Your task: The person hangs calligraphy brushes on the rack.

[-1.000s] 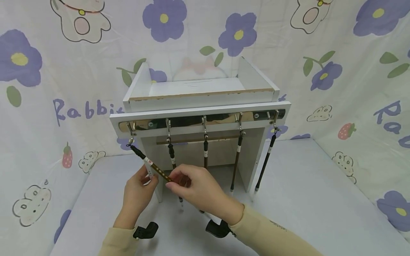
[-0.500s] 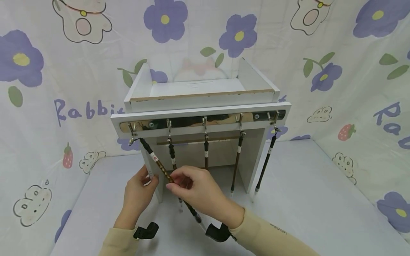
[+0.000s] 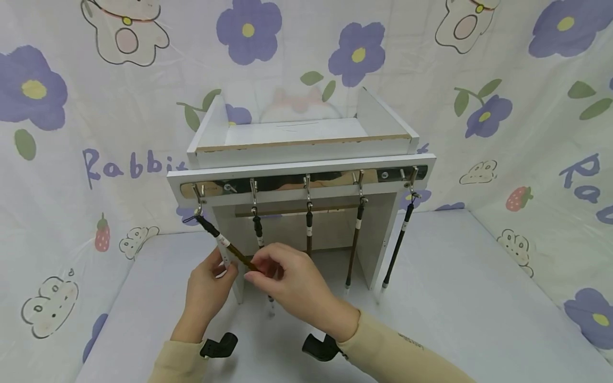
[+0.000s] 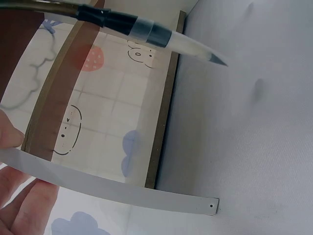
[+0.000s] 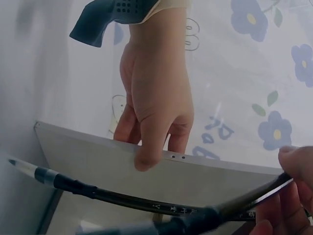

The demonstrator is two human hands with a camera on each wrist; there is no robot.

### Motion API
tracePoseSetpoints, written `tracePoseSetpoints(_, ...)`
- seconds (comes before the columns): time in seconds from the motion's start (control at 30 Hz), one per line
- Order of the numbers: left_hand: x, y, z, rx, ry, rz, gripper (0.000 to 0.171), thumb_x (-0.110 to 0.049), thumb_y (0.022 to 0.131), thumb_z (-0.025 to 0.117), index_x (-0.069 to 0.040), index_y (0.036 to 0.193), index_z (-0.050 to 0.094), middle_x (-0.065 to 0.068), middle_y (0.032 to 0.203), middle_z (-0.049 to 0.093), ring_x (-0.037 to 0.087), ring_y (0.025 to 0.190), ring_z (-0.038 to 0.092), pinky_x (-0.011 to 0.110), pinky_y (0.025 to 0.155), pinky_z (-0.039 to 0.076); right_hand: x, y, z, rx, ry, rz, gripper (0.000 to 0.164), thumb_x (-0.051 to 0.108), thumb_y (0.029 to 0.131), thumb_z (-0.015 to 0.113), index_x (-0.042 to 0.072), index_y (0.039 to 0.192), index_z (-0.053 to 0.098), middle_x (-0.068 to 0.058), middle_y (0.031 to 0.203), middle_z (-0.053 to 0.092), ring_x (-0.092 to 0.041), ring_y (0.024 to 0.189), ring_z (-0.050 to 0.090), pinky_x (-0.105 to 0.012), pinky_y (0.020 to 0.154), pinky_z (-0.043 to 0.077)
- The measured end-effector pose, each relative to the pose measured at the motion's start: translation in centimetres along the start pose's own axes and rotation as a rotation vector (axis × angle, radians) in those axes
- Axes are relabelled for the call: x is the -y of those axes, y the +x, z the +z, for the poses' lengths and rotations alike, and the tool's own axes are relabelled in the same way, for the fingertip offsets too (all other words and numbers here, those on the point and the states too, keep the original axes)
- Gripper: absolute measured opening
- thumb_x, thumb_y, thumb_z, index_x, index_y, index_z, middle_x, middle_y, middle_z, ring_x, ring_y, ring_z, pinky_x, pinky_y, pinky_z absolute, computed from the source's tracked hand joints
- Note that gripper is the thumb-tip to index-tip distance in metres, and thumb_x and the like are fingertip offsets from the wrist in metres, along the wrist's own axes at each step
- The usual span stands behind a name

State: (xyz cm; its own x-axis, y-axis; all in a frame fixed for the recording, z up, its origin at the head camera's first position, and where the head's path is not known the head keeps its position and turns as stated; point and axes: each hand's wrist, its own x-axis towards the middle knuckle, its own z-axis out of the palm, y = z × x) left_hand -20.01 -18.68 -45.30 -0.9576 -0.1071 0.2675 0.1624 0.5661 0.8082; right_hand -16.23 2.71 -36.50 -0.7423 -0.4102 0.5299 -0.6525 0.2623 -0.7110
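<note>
In the head view my right hand (image 3: 297, 282) pinches a calligraphy brush (image 3: 233, 250) with a dark handle, tilted up to the left. Its black cord loop (image 3: 189, 219) is at the tip of the leftmost hook (image 3: 198, 199); I cannot tell whether it goes round the hook. Below, my left hand (image 3: 208, 290) grips the front edge of the rack's white side panel (image 4: 122, 191). A second brush (image 3: 258, 229) hangs just behind the right hand. In the right wrist view, a brush with a pale tip (image 5: 29, 171) crosses beside the panel.
More brushes hang from hooks to the right, including one brush (image 3: 353, 244) and the rightmost brush (image 3: 397, 247). The white rack (image 3: 301, 162) carries the metal hook strip and a tray-like top. It stands on a pale table (image 3: 455, 308) before a flowered curtain (image 3: 297, 32).
The upper end of the brush went right, with its loop apart from the hook, then back left to the hook tip. My left hand keeps its grip on the panel.
</note>
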Motion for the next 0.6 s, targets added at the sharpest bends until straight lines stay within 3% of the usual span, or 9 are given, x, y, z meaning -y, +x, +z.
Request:
tracePoseSetpoints(0.23,0.02,-0.04,0.03,0.000,0.005,0.007,0.050,-0.025,0.095,0.059,-0.019,0.144,0.048,0.005,0.135,0.057,0.032,0.110,0.062,0.045,0.082,0.055,-0.16,0.05,0.04,-0.078,-0.104,0.009,0.013,0.018,0.086,0.075,0.016,0.096,0.066,0.012,0.083,0.056,-0.006,0.074,0.053,-0.022,0.064,0.051)
tracePoseSetpoints(0.43,-0.09,-0.07,0.01,-0.006,0.008,0.014,0.051,-0.024,0.095,0.059,-0.019,0.144,0.048,0.005,0.135,0.057,0.032,0.110,0.062,0.045,0.082,0.055,-0.27,0.09,0.01,-0.095,-0.128,0.015,0.015,0.018,0.085,0.076,0.015,0.096,0.067,0.011,0.083,0.056,-0.004,0.074,0.054,-0.028,0.065,0.053)
tracePoseSetpoints(0.6,-0.14,-0.08,0.00,-0.006,0.009,0.015,0.051,-0.024,0.095,0.059,-0.019,0.144,0.047,0.005,0.136,0.056,0.033,0.110,0.062,0.046,0.082,0.055,-0.47,0.01,0.04,-0.108,-0.155,0.009,0.015,0.018,0.085,0.076,0.015,0.096,0.067,0.012,0.083,0.055,-0.003,0.073,0.054,-0.022,0.062,0.051)
